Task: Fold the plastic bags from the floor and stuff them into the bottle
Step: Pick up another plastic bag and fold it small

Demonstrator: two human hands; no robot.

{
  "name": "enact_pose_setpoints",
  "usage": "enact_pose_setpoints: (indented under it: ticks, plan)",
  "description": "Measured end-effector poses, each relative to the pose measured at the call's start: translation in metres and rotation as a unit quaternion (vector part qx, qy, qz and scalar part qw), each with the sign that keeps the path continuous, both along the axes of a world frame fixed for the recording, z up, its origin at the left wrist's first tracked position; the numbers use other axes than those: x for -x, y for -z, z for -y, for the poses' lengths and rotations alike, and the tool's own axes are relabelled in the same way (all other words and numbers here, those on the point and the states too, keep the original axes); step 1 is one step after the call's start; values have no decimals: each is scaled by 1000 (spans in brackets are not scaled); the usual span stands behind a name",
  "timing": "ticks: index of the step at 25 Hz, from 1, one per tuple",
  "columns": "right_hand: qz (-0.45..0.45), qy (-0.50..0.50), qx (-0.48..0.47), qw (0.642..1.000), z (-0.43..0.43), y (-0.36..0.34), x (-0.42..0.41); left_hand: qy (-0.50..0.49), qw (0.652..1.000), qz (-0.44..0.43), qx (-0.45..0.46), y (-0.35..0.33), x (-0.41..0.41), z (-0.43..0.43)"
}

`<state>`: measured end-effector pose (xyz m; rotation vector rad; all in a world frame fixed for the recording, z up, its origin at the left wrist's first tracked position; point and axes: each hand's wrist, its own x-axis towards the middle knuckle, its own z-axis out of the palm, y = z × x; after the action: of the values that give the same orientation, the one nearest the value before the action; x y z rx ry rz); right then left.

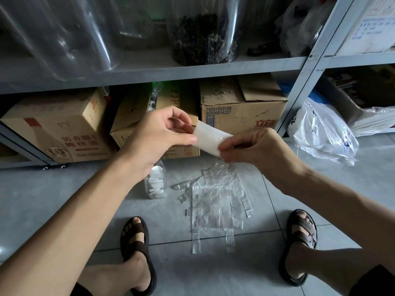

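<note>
Across the back stood a gray metal shelf (149,71), the biggest thing to see. Below it lay the gray tiled floor (64,189). Three brown cardboard boxes (241,112) sat side by side at the back edge of the floor, under the shelf board. On the board above them stood a clear jar (205,37) with dark stuff inside.

By the right edge of the floor lay a big white bag (320,133), all crumpled, next to the shelf leg. In the middle of the floor lay a pile of clear plastic bags (215,201), spread flat, with their handles pointing toward the person's feet. Two brown sandals (136,244) stood on either side, well apart from each other.

A clear bottle (155,184) stood upright on the floor, just left of the flat bags and partly hidden behind the left wrist. It had small white folded pieces inside.

Up in the air, in front of the boxes, both hands held one folded bag (210,137), a short white strip. The left hand (158,133) pinched its left end between thumb and fingers. The right hand (254,146) pinched its right end the same way.
</note>
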<state>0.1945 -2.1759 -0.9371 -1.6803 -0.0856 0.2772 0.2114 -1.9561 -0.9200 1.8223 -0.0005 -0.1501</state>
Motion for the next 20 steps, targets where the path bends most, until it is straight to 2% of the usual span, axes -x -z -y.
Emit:
enact_pose_setpoints:
  ticks: [3, 5, 7, 12, 16, 20]
  plan:
    - [16, 27, -25, 999, -1, 1, 0, -47, 996, -30, 72, 2, -3, 0]
    - [22, 42, -44, 998, -2, 2, 0, -35, 986, -68, 145, 3, 1, 9]
    - [19, 43, -63, 997, -5, 3, 0, -16, 981, -103, 162, 6, 6, 19]
    - [25, 9, -52, 998, -7, 0, 1, -39, 997, -36, 57, 10, 4, 18]
    - [20, 14, -21, 999, -2, 1, -6, 37, 998, -2, -44, 11, 4, 14]
    - [3, -28, 45, 999, -4, 5, -4, 69, 996, 1, -65, 12, 6, 16]
